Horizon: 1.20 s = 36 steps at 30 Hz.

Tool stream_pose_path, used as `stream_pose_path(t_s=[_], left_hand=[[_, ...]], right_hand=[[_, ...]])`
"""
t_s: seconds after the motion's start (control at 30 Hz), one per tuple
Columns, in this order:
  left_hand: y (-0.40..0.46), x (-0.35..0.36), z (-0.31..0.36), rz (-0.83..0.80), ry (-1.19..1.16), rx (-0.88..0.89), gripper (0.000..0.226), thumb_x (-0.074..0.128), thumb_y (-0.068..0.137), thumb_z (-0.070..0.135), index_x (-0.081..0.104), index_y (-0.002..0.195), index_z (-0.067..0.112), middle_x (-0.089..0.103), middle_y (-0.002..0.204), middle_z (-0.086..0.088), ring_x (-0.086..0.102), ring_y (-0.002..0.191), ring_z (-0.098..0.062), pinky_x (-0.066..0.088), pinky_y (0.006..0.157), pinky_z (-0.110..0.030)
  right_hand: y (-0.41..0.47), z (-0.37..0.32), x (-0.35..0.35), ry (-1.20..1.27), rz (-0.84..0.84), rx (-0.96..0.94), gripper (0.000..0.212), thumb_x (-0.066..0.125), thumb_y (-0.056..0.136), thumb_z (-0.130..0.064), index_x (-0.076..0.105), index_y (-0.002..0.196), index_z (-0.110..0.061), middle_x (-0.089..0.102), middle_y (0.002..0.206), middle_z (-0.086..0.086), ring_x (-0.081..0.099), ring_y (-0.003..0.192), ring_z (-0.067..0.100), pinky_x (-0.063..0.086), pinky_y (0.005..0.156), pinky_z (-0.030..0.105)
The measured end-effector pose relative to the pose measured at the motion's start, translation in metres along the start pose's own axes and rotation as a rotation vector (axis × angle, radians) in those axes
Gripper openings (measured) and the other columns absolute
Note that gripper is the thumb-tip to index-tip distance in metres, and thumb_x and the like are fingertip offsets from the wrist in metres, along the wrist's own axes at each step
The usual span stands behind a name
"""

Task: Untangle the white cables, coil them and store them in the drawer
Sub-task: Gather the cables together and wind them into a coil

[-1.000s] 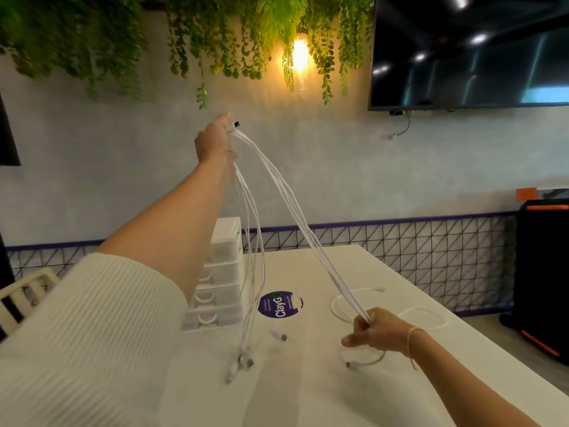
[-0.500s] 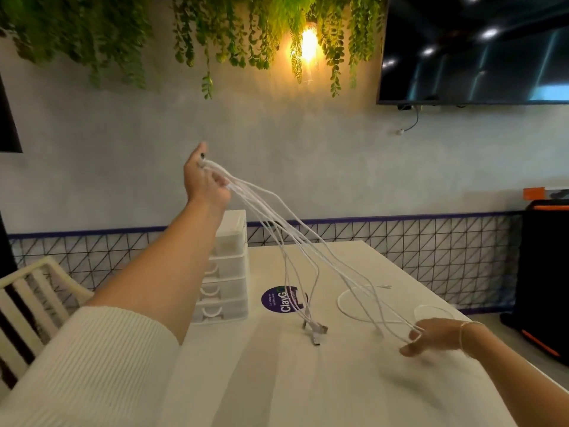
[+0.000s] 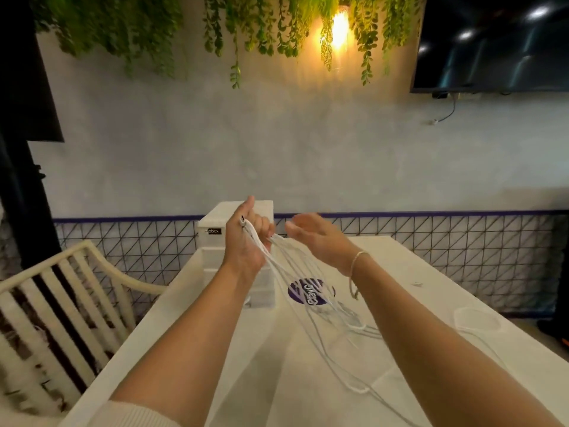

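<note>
Both hands have drawn together since a moment ago: the left hand [image 3: 246, 241] has come down from its high reach and the right hand [image 3: 311, 238] has risen off the table to meet it, just beside it; the left fingers [image 3: 261, 224] are curled and clamped on the gathered ends of the white cables [image 3: 303, 306], while the right fingers [image 3: 297, 224] are spread and relaxed, close to the strands just beyond the left grip, and whether they touch is unclear in the blur; below the fingers the strands fan down and trail loose over the table [image 3: 191, 349], with a separate white loop [image 3: 475, 318] lying well out past the right wrist; behind the left knuckles stands the white drawer unit [image 3: 212, 238], its drawers apparently closed; to do this step well, I judge the left hand should keep the ends pinned as an anchor while the right picks one strand near the grip and runs along it, slowly, so crossings slide free rather than tighten into knots.
</note>
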State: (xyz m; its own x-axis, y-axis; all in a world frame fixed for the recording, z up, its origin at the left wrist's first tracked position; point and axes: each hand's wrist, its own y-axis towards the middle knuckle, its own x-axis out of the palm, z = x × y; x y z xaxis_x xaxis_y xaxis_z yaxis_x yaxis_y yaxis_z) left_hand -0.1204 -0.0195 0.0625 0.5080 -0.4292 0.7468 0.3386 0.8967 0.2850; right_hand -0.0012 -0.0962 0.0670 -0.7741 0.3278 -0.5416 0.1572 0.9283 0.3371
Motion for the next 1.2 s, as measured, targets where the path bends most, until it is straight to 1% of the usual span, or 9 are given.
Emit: stream_pose_path(t_s=[0.13,0.23,0.33,0.47,0.6,0.77,0.87,0.97,1.2], left_hand=[[-0.011,-0.019,0.003,-0.037,0.075,-0.041,0.062,0.051,0.092,0.022,0.031,0.033,0.021,0.023,0.033,0.006,0.021,0.032,-0.008,0.033,0.046,-0.019],[-0.016,-0.041,0.001,-0.032,0.183,-0.074,0.061,0.047,0.095,0.022,0.037,0.035,0.020,0.027,0.034,0.005,0.025,0.034,-0.008,0.035,0.046,-0.020],[-0.021,-0.068,-0.001,-0.031,0.401,-0.106,0.045,0.046,0.096,0.030,0.046,0.054,0.015,0.037,0.041,0.004,0.038,0.043,-0.011,0.036,0.061,-0.026],[-0.034,-0.092,-0.009,0.027,0.569,-0.124,0.026,0.044,0.097,0.027,0.059,0.084,0.010,0.062,0.061,0.000,0.063,0.065,-0.009,0.047,0.079,-0.032],[-0.040,-0.110,-0.015,-0.026,0.718,-0.177,0.021,0.051,0.094,0.010,0.055,0.113,0.018,0.061,0.096,-0.006,0.060,0.092,-0.020,0.040,0.102,-0.037],[-0.036,-0.127,-0.002,0.015,0.879,-0.385,0.026,0.051,0.094,0.003,0.053,0.120,0.007,0.058,0.109,-0.007,0.060,0.093,-0.021,0.051,0.083,-0.027],[-0.036,-0.131,-0.004,0.018,0.917,-0.573,0.022,0.040,0.101,0.013,0.060,0.100,0.003,0.057,0.063,-0.001,0.051,0.050,-0.011,0.051,0.055,-0.024],[-0.035,-0.136,-0.010,0.102,0.856,-0.545,0.028,0.036,0.102,0.013,0.060,0.089,0.004,0.039,0.048,0.005,0.028,0.038,-0.007,0.031,0.037,-0.017],[-0.033,-0.180,0.005,0.270,1.112,-0.474,0.028,0.035,0.102,0.019,0.052,0.083,0.009,0.036,0.057,0.000,0.026,0.045,-0.011,0.022,0.036,-0.017]], right_hand=[[0.016,0.008,0.053,0.223,-0.181,0.051,0.033,0.050,0.093,-0.042,0.061,0.094,-0.011,0.054,0.062,-0.001,0.047,0.052,0.011,0.043,0.056,0.025],[0.016,0.019,0.070,0.238,-0.216,0.141,0.031,0.050,0.092,-0.043,0.063,0.081,-0.018,0.037,0.054,-0.005,0.028,0.046,0.009,0.025,0.045,0.021],[0.017,0.030,0.083,0.105,-0.172,0.116,0.031,0.048,0.094,-0.041,0.066,0.079,-0.021,0.043,0.051,-0.009,0.033,0.049,0.009,0.031,0.047,0.018],[0.021,0.046,0.097,-0.027,-0.169,0.079,0.039,0.046,0.096,-0.035,0.071,0.096,-0.004,0.052,0.063,-0.010,0.042,0.059,0.006,0.038,0.073,0.025],[0.024,0.059,0.111,-0.183,-0.196,0.059,0.038,0.042,0.098,-0.028,0.067,0.101,0.001,0.062,0.083,0.009,0.048,0.072,0.015,0.039,0.072,0.028],[0.022,0.067,0.121,-0.357,-0.162,0.013,0.036,0.037,0.099,-0.031,0.066,0.097,-0.010,0.067,0.106,0.011,0.059,0.095,0.027,0.044,0.084,0.033],[0.023,0.068,0.125,-0.450,-0.156,0.008,0.036,0.037,0.098,-0.036,0.063,0.100,-0.012,0.066,0.104,0.012,0.059,0.096,0.031,0.044,0.079,0.036],[0.021,0.070,0.121,-0.474,-0.244,0.036,0.031,0.049,0.093,-0.040,0.058,0.111,-0.016,0.064,0.106,0.010,0.058,0.098,0.029,0.042,0.074,0.032],[0.011,0.129,0.042,-0.794,-0.345,0.177,0.036,0.053,0.090,-0.046,0.064,0.103,-0.015,0.063,0.108,0.010,0.056,0.099,0.027,0.038,0.076,0.028]])
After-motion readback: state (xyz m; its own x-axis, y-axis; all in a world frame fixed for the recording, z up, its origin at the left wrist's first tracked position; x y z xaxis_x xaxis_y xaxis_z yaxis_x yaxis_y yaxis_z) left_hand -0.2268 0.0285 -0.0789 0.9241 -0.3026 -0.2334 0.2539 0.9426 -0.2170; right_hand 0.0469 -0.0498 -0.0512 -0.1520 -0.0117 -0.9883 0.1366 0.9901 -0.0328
